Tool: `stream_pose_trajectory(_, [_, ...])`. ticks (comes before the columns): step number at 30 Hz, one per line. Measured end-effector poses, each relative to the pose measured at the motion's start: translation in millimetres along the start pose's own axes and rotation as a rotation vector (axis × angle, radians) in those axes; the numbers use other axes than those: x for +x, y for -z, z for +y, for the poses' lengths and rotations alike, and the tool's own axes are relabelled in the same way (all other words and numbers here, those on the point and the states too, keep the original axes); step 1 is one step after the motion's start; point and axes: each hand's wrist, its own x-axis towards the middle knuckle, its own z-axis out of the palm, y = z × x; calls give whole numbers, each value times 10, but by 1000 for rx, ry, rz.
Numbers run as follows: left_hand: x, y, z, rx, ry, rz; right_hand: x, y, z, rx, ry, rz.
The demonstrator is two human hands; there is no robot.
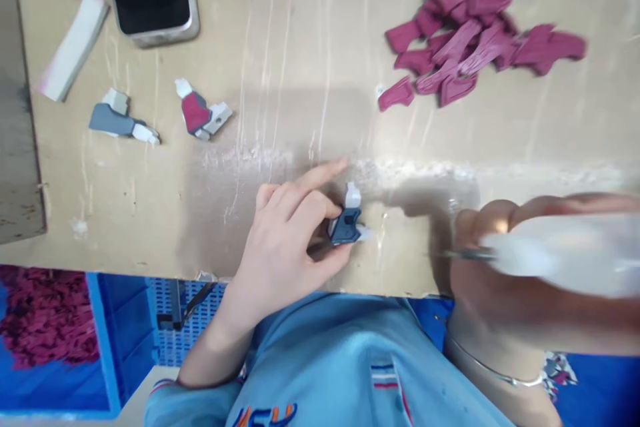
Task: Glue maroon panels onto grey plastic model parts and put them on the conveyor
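Observation:
Between the thumb and fingers of my left hand (290, 233) is a small dark blue plastic part (346, 225) with white ends, held at the tabletop near its front edge. The left index finger stretches out past it. My right hand (480, 300) is closed around a translucent white squeeze bottle (560, 253), blurred by motion. A thin metal needle tip (470, 253) on the bottle points left toward the blue part, apart from it. Farther left lie a grey-blue and white part (113, 120) and a maroon, grey and white part (196, 112).
A pile of maroon plastic pieces (465, 40) lies at the back right of the cardboard-covered table (300, 113). At the back left are a black device with a metal rim (155, 7) and a white strip (75, 47). A blue bin (103, 340) below holds many maroon pieces.

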Motion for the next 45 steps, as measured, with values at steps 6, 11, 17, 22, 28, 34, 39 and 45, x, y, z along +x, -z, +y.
stream_pose_trajectory(6, [8, 26, 2, -70, -145, 61, 336, 188, -26, -58, 188, 88])
stream_pose_trajectory(11, [21, 22, 89, -224, -258, 42, 463, 201, -15, -31, 262, 103])
stream_pose_trajectory(17, [-87, -71, 38, -332, -124, 110, 855, 62, -13, -257, 317, 224])
stream_pose_trajectory(22, [-244, -148, -41, -340, 77, 103, 1326, 101, 71, -797, 358, 227])
stream_pose_trajectory(28, [-209, -125, -1, -400, 243, 77, 1345, 173, 144, -811, 368, 191])
stream_pose_trajectory(34, [7, -105, 45, -491, 298, 8, 895, 41, -138, -460, 460, 105])
stream_pose_trajectory(39, [68, -102, 40, -507, 308, -28, 476, -315, -253, -332, 665, 81])
stream_pose_trajectory(45, [44, -88, 59, -502, 293, -29, 420, -500, -149, -343, 678, 107])
